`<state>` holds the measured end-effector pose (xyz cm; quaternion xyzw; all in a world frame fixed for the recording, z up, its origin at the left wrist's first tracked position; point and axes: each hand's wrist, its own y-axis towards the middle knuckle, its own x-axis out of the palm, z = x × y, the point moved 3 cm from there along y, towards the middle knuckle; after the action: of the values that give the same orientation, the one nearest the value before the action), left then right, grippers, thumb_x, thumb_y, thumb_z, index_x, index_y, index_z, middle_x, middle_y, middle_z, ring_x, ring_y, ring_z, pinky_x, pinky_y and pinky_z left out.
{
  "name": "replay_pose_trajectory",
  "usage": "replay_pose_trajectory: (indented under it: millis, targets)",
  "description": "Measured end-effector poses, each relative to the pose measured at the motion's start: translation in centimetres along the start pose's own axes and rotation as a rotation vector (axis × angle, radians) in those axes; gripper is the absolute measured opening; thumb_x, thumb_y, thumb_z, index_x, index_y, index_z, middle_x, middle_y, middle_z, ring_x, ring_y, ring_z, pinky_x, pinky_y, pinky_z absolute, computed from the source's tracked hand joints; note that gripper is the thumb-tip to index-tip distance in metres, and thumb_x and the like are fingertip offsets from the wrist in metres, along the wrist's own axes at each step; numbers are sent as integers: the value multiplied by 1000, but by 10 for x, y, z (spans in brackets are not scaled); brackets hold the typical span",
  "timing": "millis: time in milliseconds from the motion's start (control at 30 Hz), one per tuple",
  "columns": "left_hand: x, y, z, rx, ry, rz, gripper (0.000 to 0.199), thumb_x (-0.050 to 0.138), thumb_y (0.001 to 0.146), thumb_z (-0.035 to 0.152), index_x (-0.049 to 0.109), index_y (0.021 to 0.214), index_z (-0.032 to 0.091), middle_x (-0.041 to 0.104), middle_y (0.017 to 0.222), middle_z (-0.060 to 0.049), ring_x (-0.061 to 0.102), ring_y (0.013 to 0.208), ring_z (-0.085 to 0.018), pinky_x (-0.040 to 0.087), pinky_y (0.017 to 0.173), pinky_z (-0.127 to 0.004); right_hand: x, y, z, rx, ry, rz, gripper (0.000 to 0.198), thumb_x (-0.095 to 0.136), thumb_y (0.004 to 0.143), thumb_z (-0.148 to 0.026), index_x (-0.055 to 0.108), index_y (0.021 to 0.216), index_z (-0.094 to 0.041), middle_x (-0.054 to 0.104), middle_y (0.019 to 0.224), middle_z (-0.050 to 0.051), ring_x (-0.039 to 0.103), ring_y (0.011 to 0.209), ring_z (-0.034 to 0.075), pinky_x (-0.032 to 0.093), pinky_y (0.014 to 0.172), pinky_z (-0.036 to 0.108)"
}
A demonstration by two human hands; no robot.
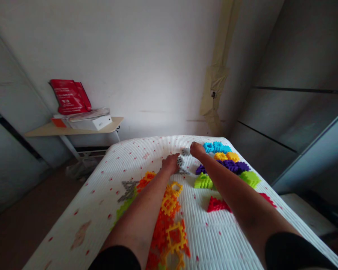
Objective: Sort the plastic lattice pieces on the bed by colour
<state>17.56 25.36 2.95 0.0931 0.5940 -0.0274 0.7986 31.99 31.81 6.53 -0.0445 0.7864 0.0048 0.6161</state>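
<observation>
My left hand (pixel 171 164) is closed at the side of a grey interlocking block (pixel 180 161) that stands on the patterned bed cover (pixel 146 155). Its fingertips are partly hidden. A little farther back, my right hand (pixel 197 149) is curled against another grey block (pixel 186 151); the fingers on its far side cannot be seen. Flat grey pieces (pixel 183 171) lie just in front of the left hand's block. Beyond the right wrist sit stacked light blue blocks (pixel 217 146), with yellow blocks (pixel 227 156) and purple blocks (pixel 232 166) nearer.
Loose orange pieces (pixel 160 232) and yellow frame pieces (pixel 174 236) spread between my forearms. More grey pieces (pixel 128 189) lie left of them. Green blocks (pixel 203 181) and red blocks (pixel 218 204) rest by my right forearm. A side table (pixel 116 123) holds a red bag (pixel 69 96).
</observation>
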Motion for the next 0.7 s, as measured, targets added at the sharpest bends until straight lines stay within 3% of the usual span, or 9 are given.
replay_pose_trajectory:
  millis: [200,700]
  targets:
    - [3,1,-2,-28,-33,7,73,65,71,24,30,135,22,54,124,-13,50,113,-28,42,88,-45,1,14,9,55,53,-72,32,52,88,-32,52,115,-15,54,113,8,56,95,20,49,79,39]
    - [3,-2,-5,-40,-60,20,88,63,68,24,14,141,23,58,119,-13,54,108,-28,42,84,-40,22,19,-36,-1,61,-95,31,52,88,-32,52,114,-15,55,112,8,57,94,19,50,78,39]
